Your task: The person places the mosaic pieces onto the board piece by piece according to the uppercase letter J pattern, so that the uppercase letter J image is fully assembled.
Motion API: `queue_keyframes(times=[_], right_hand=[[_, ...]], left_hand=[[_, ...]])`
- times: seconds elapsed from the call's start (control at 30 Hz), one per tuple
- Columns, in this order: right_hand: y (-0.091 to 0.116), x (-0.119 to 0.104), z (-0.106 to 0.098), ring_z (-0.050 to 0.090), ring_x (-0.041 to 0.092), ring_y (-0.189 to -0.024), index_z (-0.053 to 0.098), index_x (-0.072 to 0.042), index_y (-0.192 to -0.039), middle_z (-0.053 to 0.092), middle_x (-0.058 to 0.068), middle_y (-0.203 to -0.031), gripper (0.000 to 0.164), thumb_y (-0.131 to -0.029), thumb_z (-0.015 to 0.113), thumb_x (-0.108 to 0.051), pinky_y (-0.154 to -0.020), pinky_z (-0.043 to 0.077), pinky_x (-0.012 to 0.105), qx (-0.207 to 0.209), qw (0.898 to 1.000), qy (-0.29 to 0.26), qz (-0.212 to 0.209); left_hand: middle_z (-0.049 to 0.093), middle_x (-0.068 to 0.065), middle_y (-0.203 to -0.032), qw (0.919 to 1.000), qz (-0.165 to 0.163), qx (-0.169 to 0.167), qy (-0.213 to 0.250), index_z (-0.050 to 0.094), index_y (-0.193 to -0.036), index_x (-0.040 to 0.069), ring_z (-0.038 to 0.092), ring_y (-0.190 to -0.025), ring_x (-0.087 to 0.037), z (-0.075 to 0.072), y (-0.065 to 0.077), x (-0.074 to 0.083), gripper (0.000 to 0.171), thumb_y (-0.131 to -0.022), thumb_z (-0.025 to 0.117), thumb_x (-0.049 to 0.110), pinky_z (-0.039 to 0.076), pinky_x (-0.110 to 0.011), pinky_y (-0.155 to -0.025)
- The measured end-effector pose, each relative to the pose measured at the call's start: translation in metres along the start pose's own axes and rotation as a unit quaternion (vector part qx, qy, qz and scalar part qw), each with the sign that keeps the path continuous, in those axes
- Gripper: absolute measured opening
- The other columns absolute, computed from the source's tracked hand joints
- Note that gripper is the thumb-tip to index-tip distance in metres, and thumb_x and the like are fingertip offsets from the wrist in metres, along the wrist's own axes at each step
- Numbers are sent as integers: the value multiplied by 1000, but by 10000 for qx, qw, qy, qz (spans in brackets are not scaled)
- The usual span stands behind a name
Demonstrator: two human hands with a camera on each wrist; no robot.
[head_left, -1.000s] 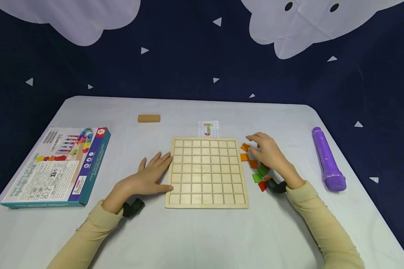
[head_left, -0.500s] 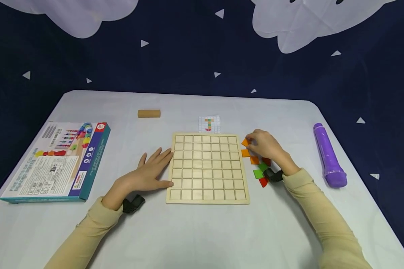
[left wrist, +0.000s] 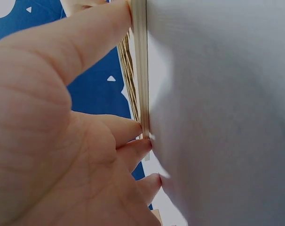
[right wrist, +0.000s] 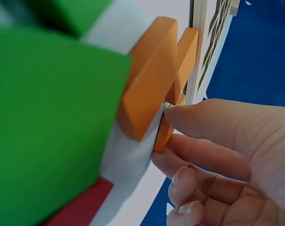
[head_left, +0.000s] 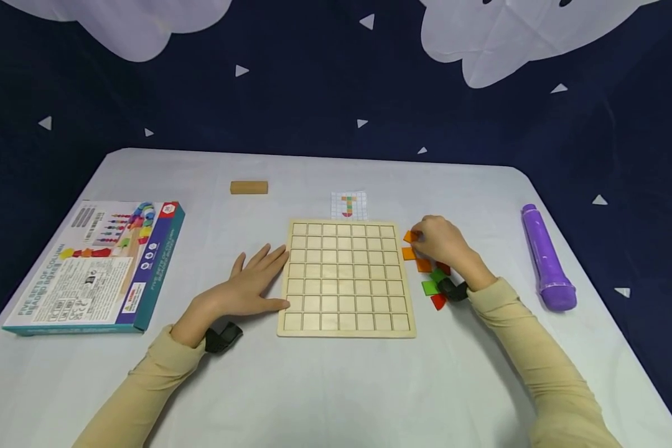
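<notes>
A wooden grid board point(head_left: 347, 331) lies flat on the white table. At its left edge rests my left hand point(head_left: 242, 297), fingers spread, thumb and fingertips touching the side; the left wrist view shows the board's edge point(left wrist: 141, 70) against them. Off the board's upper right corner, my right hand point(head_left: 447, 242) pinches an orange square tile point(right wrist: 163, 134) between thumb and index finger, close to the table. Other orange tiles point(head_left: 423, 266), green tiles point(head_left: 430, 288) and red pieces point(head_left: 438, 302) lie beside and below that hand, some partly hidden by the wrist strap.
A small printed card point(head_left: 348, 205) with a coloured J-shaped pattern lies behind the board. Further left is a brown wooden block point(head_left: 249, 187). A flat toy box point(head_left: 95, 267) occupies the left side. A purple microphone-shaped object point(head_left: 549, 258) lies at the right.
My right hand has come down to the tiles and closed thumb and index finger on the top orange one. The left hand stays at the board's edge. The head view has tilted slightly.
</notes>
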State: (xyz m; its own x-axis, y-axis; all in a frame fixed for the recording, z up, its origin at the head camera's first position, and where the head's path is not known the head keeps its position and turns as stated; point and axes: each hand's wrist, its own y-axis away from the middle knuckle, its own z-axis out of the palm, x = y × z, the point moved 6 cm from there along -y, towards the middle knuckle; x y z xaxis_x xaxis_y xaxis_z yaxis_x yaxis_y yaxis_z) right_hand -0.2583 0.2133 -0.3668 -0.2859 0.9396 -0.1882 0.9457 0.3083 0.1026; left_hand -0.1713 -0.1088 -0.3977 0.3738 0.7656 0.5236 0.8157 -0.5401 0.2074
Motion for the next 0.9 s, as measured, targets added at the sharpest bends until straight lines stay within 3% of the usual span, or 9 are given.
queue_keyframes(times=[0.43,0.9], right_hand=[[9,-4,-9,61,27,-75,68,6,-106,66,23,-97,32,-82,68,-14,-69,52,41,337,9994,70,-59],[7,-30,-19,62,25,-73,70,3,-104,68,18,-96,30,-83,69,-18,-60,49,34,877,9947,-37,-532]], left_hand=[[10,-15,-159,10000,19,11,10,13,-151,4,-1,-147,-39,0,1,-1,89,-86,64,39,-7,-68,-108],[12,-14,-159,10000,28,48,-11,14,-151,5,0,-147,-39,1,0,-2,90,-85,64,40,-6,-68,-109]])
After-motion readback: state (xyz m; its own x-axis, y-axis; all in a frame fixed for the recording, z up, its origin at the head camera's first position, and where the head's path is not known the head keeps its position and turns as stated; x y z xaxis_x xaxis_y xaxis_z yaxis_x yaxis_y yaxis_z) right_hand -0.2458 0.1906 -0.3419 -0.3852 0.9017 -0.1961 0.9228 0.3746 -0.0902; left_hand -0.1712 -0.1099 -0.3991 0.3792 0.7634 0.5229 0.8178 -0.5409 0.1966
